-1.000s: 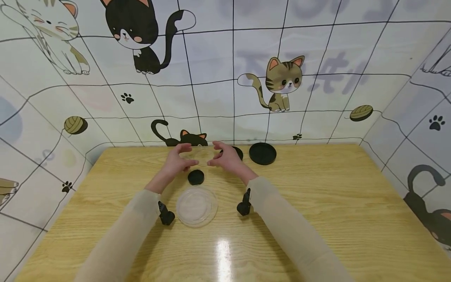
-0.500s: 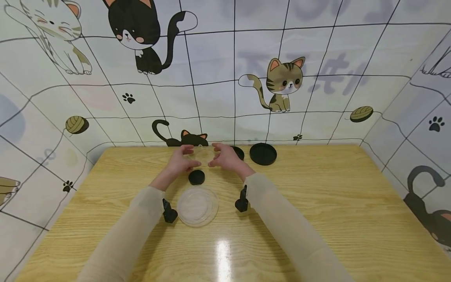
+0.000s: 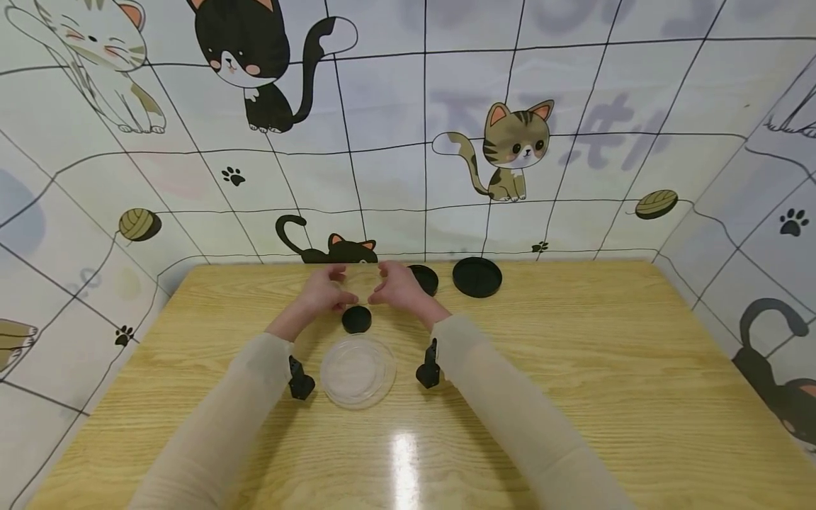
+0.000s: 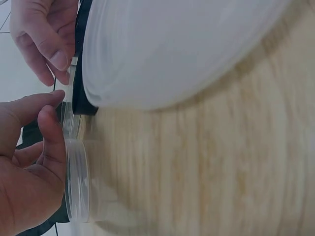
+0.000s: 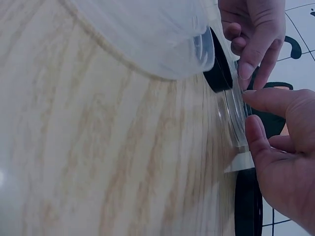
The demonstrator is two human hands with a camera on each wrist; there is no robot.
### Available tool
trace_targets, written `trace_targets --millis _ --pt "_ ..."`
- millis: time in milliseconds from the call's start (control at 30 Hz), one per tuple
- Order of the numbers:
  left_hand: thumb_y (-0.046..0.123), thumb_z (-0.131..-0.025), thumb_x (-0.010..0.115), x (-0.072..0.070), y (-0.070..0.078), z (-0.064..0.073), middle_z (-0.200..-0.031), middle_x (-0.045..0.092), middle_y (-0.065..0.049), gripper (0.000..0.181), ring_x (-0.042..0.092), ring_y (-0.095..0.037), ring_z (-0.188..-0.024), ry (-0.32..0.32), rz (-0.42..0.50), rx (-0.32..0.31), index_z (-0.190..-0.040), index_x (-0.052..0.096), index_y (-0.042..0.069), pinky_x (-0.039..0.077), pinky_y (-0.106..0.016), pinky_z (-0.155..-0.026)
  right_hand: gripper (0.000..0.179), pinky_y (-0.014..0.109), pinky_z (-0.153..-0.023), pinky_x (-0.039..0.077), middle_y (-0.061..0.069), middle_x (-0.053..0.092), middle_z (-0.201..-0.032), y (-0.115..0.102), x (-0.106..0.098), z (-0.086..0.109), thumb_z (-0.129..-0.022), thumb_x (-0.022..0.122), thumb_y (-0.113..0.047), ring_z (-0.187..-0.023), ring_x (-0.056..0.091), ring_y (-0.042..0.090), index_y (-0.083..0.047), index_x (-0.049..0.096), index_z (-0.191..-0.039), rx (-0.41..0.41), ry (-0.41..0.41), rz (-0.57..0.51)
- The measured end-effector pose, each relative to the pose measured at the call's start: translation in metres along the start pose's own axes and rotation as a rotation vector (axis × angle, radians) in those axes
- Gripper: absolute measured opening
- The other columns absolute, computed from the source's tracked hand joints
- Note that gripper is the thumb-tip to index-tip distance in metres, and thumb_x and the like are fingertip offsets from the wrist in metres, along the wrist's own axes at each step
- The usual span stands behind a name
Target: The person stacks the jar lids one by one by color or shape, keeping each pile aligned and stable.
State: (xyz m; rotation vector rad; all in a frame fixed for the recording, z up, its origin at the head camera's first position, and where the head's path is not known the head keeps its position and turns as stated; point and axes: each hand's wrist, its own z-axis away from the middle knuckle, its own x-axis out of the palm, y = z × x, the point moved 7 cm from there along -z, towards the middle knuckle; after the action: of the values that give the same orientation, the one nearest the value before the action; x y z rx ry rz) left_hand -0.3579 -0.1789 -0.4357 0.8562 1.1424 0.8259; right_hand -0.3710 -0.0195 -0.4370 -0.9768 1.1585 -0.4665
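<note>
Hands, two: left hand [image 3: 321, 292] and right hand [image 3: 401, 289], at centre frame in the head view, arms reaching up from the lower edge. Fingers and thumbs curve about the sides of the far dish [image 3: 363, 282]; whether they grip it cannot be told.
Dishes, clear, at least two: far dish, round, thin-walled, colourless, between the hands at centre frame; near dish [image 3: 358, 372], round, pale, rings visible, below centre.
Discs, black, three: small disc [image 3: 357, 319], between the dishes; middle disc [image 3: 426, 280], partly behind the right hand; large disc [image 3: 477, 277], right of centre.
Surface [image 3: 574, 382], one: wood-grained.
</note>
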Motion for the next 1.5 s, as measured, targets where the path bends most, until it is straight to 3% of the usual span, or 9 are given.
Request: trace_targets --millis 200,467,733,867,1000,1167,1500 --pt "-0.009 -0.084 0.077 -0.004 -0.002 0.003 -0.143 0.044 -0.029 0.081 0.054 -0.011 -0.059 0.014 -0.01 0.007 -0.153 0.033 -0.009 0.048 -0.022 -0.054 0.085 0.038 -0.092 0.054 0.02 0.052 -0.148 -0.001 0.005 0.001 -0.085 0.082 -0.004 -0.103 0.07 0.026 0.002 0.036 -0.155 0.005 0.027 0.017" --pt "-0.009 -0.085 0.075 -0.005 -0.005 0.005 -0.145 0.042 -0.029 0.079 0.053 -0.013 -0.061 -0.015 -0.018 -0.014 -0.151 0.033 -0.011 0.047 -0.024 -0.055 0.086 0.037 -0.091 0.052 0.019 0.055 -0.144 0.0 0.012 0.003 -0.083 0.081 -0.003 -0.098 0.068 0.025 -0.001 0.036 -0.156 0.012 0.043 0.061" --pt "-0.011 -0.084 0.073 -0.005 -0.005 0.005 -0.145 0.042 -0.03 0.075 0.055 -0.01 -0.059 -0.032 -0.038 -0.011 -0.149 0.036 -0.013 0.049 -0.023 -0.055 0.08 0.03 -0.08 0.048 0.02 0.054 -0.145 0.002 0.016 0.003 -0.086 0.075 0.002 -0.076 0.058 0.018 0.0 0.036 -0.156 -0.02 0.061 0.048" --pt "-0.012 -0.084 0.073 -0.006 -0.006 0.005 -0.144 0.043 -0.031 0.072 0.056 -0.009 -0.058 -0.034 -0.06 -0.013 -0.147 0.038 -0.014 0.049 -0.023 -0.055 0.074 0.029 -0.078 0.044 0.021 0.055 -0.143 0.003 0.018 0.001 -0.087 0.073 0.002 -0.093 0.059 0.025 0.003 0.04 -0.154 -0.029 0.076 0.08" --pt "-0.013 -0.082 0.073 -0.006 -0.005 0.004 -0.141 0.045 -0.031 0.071 0.056 -0.009 -0.055 -0.032 -0.078 -0.007 -0.145 0.04 -0.015 0.048 -0.022 -0.054 0.071 0.032 -0.089 0.046 0.021 0.057 -0.138 0.003 0.017 -0.001 -0.087 0.074 0.0 -0.116 0.056 0.031 0.005 0.044 -0.151 -0.032 0.086 0.132" --pt "-0.013 -0.081 0.073 -0.006 -0.004 0.005 -0.138 0.046 -0.031 0.071 0.055 -0.008 -0.055 -0.031 -0.087 -0.003 -0.144 0.041 -0.016 0.048 -0.022 -0.054 0.069 0.037 -0.098 0.046 0.022 0.056 -0.137 0.003 0.016 -0.001 -0.087 0.075 -0.002 -0.11 0.053 0.029 0.005 0.046 -0.15 -0.039 0.067 0.141" --pt "-0.012 -0.082 0.073 -0.006 -0.005 0.003 -0.137 0.047 -0.03 0.071 0.055 -0.008 -0.056 -0.041 -0.074 0.01 -0.146 0.042 -0.014 0.048 -0.022 -0.055 0.067 0.032 -0.092 0.043 0.022 0.054 -0.139 0.004 0.013 0.001 -0.088 0.075 -0.003 -0.108 0.051 0.027 0.005 0.048 -0.149 -0.036 0.069 0.099"
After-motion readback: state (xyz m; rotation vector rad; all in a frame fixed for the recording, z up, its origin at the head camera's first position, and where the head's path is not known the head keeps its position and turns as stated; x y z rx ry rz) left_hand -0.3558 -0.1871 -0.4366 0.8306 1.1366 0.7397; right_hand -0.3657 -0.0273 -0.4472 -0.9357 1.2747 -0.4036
